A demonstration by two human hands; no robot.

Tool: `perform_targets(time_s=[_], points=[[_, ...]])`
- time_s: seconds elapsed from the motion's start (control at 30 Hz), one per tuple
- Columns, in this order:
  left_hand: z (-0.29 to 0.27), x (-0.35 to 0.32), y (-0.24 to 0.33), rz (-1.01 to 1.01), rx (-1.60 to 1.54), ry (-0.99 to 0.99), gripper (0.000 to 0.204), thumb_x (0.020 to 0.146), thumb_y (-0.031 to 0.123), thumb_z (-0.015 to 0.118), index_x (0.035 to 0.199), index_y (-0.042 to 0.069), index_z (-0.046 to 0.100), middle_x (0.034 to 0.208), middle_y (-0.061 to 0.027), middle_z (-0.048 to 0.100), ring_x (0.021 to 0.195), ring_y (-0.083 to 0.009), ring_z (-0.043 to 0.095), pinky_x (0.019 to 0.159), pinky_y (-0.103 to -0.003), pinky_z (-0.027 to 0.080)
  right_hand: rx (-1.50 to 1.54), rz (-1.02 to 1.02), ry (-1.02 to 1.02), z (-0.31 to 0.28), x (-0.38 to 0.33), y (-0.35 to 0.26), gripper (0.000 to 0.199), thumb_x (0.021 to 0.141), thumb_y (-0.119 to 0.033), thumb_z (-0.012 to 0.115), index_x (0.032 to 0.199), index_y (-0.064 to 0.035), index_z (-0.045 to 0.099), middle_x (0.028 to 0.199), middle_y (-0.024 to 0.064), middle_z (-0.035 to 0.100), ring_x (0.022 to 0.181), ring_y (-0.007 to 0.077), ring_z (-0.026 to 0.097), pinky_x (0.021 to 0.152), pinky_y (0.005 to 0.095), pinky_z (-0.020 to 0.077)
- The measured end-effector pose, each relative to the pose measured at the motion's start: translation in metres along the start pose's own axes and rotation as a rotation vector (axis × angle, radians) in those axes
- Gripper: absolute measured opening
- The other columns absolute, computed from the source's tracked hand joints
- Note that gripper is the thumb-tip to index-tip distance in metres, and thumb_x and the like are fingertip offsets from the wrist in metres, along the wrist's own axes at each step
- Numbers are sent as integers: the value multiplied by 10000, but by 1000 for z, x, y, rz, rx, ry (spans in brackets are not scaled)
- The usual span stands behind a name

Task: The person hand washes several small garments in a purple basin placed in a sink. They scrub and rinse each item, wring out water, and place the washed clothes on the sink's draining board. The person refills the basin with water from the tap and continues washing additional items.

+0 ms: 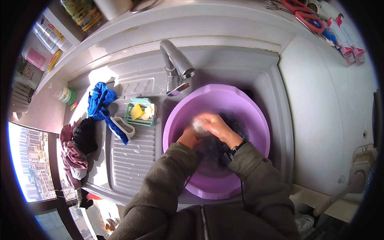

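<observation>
Sink: A grey sink [285, 132] sat against a pale wall, with bumpy ridges on its left side for draining.
Tap: A shiny silver tap [175, 60] stood at the back, just behind the tub.
Tub: A big round purple tub [250, 108] sat in the sink, with a dark heap [229, 117] inside that looked wet.
White lump: A small white lump [199, 125] was up at the fingers, over the tub and left of its middle. It was too blurry to tell what it was.
Right hand's fingers: The right hand [218, 127] had its fingers close together, bent over and closed on the white lump from the right side.
Left hand's fingers: The left hand [188, 138] was just below and left of the lump. Its fingers were mostly hidden, so I cannot tell if they were apart or together.
Arms: Both arms came up from the bottom in thick brown-green sleeves [158, 178] and leaned in toward each other. The right wrist wore a black band [239, 147].
Left side: A green soap tray [140, 123] held yellow pieces [137, 112]. A fluffy blue thing [100, 100] lay near it, and a pink cloth [72, 154] lay farther left.
</observation>
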State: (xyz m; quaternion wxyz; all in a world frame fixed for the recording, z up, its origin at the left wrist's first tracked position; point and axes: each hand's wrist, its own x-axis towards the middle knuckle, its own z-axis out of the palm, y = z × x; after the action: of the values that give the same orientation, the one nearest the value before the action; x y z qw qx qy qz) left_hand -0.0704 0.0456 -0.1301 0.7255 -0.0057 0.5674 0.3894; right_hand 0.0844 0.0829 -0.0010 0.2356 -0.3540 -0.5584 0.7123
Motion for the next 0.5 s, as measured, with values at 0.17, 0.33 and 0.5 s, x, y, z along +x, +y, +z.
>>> perform_targets(time_s=[0.17, 0.33, 0.5], points=[[28, -39, 21, -18, -7, -38, 300, 936, 173, 588, 1214, 102, 676, 1114, -136, 704, 980, -303, 690, 827, -468, 543, 41, -7, -193, 22, -25, -39, 271, 888, 21, 584, 1112, -12, 733, 981, 17, 697, 913, 86, 614, 855, 256, 484], [32, -38, 26, 92, 136, 65, 322, 930, 137, 582, 1240, 102, 660, 1117, -145, 698, 962, -298, 690, 812, -454, 543, -107, -4, -332, 4, -31, -13, 346, 777, 59, 556, 1027, -55, 766, 879, -5, 687, 795, 59, 560, 758, 236, 463], [41, -54, 42, 337, 620, 324, 350, 924, 102, 575, 1266, 103, 645, 1120, -153, 693, 944, -293, 689, 796, -439, 543, -625, 156, -213, -23, -11, 61, 326, 779, -7, 614, 1066, -58, 761, 948, 115, 722, 870, 260, 676, 800, 367, 524]])
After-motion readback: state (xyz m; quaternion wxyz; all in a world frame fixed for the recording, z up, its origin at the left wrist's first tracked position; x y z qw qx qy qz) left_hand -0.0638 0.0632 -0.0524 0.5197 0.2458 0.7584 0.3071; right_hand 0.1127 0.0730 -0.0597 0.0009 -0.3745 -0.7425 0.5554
